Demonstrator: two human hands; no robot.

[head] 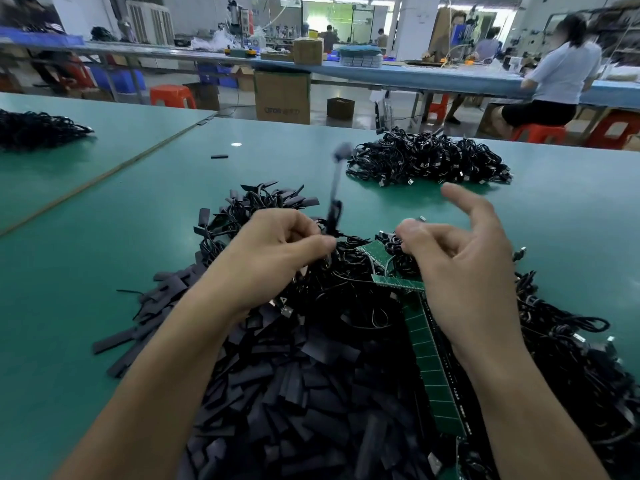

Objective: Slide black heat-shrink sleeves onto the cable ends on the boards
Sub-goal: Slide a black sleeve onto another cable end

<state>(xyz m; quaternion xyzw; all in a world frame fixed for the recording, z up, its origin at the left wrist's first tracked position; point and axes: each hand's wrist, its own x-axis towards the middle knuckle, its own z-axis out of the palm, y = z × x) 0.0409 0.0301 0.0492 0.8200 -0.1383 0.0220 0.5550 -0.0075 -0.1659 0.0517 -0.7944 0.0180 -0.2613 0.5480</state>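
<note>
A big heap of flat black heat-shrink sleeves (pixel 277 375) lies in front of me on the green table (pixel 104 237). Green circuit board strips (pixel 429 362) with black cables attached run through the heap on the right. My left hand (pixel 273 258) pinches a black cable whose sleeved end (pixel 335 209) sticks up, blurred by motion. My right hand (pixel 460 268) hovers over the boards, index finger stretched out, the other fingers loosely curled; whether it holds anything is hidden.
A pile of black cables (pixel 429 161) lies farther back on the right, another (pixel 38 128) at the far left. One loose sleeve (pixel 219 156) lies alone. A seam (pixel 114 171) crosses the table. People sit at benches behind.
</note>
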